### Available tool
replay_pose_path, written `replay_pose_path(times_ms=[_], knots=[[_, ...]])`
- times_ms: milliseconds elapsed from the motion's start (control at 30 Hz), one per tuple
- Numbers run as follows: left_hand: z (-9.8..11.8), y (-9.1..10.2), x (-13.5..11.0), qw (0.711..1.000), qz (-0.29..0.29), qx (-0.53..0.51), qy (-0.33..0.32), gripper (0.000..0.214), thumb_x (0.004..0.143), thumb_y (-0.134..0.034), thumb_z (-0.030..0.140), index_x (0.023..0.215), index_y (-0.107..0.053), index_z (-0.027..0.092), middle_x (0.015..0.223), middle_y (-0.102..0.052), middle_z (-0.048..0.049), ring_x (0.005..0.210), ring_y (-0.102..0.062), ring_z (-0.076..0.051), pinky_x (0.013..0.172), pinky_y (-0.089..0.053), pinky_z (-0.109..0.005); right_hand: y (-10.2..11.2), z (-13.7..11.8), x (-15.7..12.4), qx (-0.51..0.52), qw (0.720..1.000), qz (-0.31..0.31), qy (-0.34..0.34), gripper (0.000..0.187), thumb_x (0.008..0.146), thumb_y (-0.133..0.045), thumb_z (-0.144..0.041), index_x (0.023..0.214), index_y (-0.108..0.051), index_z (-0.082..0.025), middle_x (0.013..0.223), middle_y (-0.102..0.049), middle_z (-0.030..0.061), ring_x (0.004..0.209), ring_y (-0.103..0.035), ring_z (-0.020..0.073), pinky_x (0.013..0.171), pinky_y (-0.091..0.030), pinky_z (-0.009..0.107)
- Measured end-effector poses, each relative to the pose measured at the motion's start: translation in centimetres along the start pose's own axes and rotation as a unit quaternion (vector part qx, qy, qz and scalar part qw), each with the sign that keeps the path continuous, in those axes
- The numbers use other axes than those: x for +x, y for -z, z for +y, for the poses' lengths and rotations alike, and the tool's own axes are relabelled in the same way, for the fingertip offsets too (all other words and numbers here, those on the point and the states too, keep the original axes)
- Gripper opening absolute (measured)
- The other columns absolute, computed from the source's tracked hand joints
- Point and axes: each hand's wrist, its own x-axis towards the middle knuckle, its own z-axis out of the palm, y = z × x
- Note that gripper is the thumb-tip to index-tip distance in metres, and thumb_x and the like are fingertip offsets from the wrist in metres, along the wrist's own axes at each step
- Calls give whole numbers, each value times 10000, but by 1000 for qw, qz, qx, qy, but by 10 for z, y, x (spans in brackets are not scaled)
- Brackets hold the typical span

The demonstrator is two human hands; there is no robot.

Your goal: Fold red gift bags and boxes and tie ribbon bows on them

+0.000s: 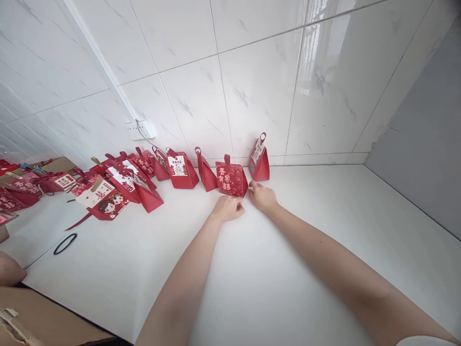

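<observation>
A red gift box (231, 179) with white lettering and a ribbon loop on top stands upright on the white table near the tiled wall. My left hand (227, 208) is at its lower front edge, fingers curled and thumb bent inward; its fingertips are partly hidden. At the box's right corner, my right hand (264, 196) has its fingers bent against the side. Just behind my right hand is another red gift box (259, 161) with a pale printed panel. To the left stands a narrow red box (206, 170), seen from its side.
More red gift boxes (182, 173) line the wall leftward, with several crowded together at far left. A black ring (65, 244) lies on the table (108, 269). A power socket (139, 130) is on the wall. Someone else's arm (10, 269) and a cardboard box (46, 317) are lower left.
</observation>
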Motion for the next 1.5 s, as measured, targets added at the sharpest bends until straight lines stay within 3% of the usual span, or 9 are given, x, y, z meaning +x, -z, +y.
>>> replay_pose_path(times_ms=[100,200,267,333,467,733,967,1300,1500], knots=[[0,1,0,999,35,-29,-13,161,802,-554,325,699,-564,202,684,-622,-6,652,-580,-152,616,-388,-266,4,3,-2,72,997,32,-5,359,979,-247,-376,1191,-474,-197,1145,-630,130,865,-636,262,706,-427,364],[-8,2,3,978,180,-76,69,122,877,-452,283,866,-533,193,848,-612,-49,758,-570,-162,678,-397,-279,3,5,-2,156,987,36,21,347,975,-273,-422,1174,-480,-227,1213,-598,96,957,-615,237,789,-446,377],[-18,1,6,919,315,-186,146,147,855,-510,295,960,-499,192,964,-580,-73,830,-556,-173,723,-408,-287,-1,7,0,218,975,16,47,312,950,-361,-395,1188,-479,-231,1242,-588,78,974,-613,197,824,-463,352],[-29,-1,7,848,388,-306,190,244,819,-578,326,1004,-479,200,1041,-550,-79,878,-546,-175,758,-421,-289,-7,9,4,278,958,-17,72,331,907,-456,-349,1213,-476,-223,1226,-608,64,968,-622,164,836,-483,318],[-46,-9,11,830,341,-404,179,207,835,-559,383,904,-521,191,966,-572,-60,869,-559,-166,785,-447,-290,-19,16,12,358,928,-57,82,285,849,-534,-347,1100,-564,-216,1092,-672,37,936,-636,153,857,-492,308],[-59,-20,17,824,192,-515,141,271,668,-734,333,815,-569,176,803,-624,-20,754,-592,-141,723,-488,-280,-26,37,26,408,913,8,-20,245,827,-482,-451,836,-538,-213,802,-642,22,736,-609,167,715,-509,318],[-63,-16,13,830,103,-529,140,379,627,-768,445,817,-684,128,796,-694,-85,739,-642,-180,751,-509,-335,-25,42,29,393,918,25,-39,169,806,-480,-379,836,-539,-224,824,-626,11,759,-597,165,703,-505,296],[-67,-14,8,905,73,-406,104,327,559,-798,446,666,-651,173,735,-591,-23,673,-545,-160,681,-458,-299,-9,31,19,325,945,13,-26,101,818,-430,-300,796,-502,-234,798,-613,28,749,-579,202,724,-469,339],[-59,-6,4,910,73,-399,80,293,684,-704,478,723,-637,195,791,-579,-31,802,-541,-194,745,-430,-296,-6,28,15,321,947,12,-8,138,819,-444,-343,766,-505,-231,756,-607,19,755,-561,205,745,-446,341]])
